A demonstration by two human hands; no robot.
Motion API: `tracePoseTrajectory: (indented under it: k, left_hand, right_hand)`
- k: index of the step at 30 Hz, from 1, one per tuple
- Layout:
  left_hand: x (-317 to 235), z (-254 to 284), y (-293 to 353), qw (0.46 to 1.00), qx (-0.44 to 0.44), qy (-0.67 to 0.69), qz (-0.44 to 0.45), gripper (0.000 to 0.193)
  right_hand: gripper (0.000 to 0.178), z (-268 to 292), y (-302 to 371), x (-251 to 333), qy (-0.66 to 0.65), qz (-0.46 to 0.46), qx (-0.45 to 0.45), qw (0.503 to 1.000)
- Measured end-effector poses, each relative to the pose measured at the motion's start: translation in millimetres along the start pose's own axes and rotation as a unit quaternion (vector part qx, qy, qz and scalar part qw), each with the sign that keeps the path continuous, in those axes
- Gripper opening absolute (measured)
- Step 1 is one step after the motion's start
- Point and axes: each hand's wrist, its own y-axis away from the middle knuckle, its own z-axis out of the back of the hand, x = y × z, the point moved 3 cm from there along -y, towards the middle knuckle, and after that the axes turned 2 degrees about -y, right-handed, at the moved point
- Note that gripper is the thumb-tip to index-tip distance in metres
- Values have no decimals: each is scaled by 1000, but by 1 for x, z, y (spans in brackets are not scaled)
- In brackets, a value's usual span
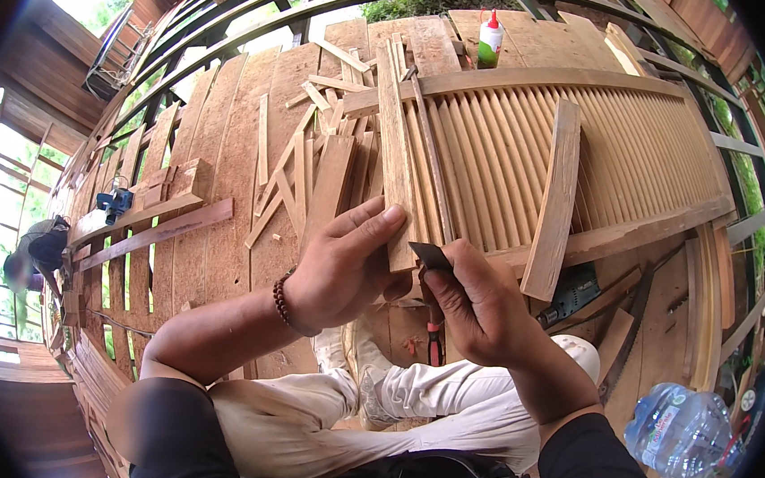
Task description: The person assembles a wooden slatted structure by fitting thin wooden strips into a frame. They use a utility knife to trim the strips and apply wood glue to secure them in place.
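My left hand (342,256) wraps round the near end of a long pale wooden strip (394,163), thumb on top and some fingertips hidden below it. Just to the right, my right hand (481,305) pinches a small dark flat piece with a pointed corner, like a blade or scraper (430,256). Its tip is close to the strip's end; whether they touch I cannot tell. The strip lies along the left end of a louvred wooden panel (504,172). A thin dark rod (431,153) runs beside the strip, across the slats.
A loose board (555,190) lies across the panel. Scrap sticks (302,179) are heaped at left. A glue bottle (490,41) stands behind. Near my legs are a red-handled tool (435,344), a power drill (573,292) and a handsaw (631,330). A water bottle (682,431) is at right; another person (38,252) bends far left.
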Motion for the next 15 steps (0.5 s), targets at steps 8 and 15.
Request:
tracePoseTrajectory:
  k: [8,15]
  left_hand:
    - [7,-14,8,998,-58,22,22,16]
    - [12,-2,5,997,-60,-47,13,16]
  right_hand:
    - [10,-6,2,7,34,30,-4,999]
    - [7,-1,-1,10,107,68,50,991]
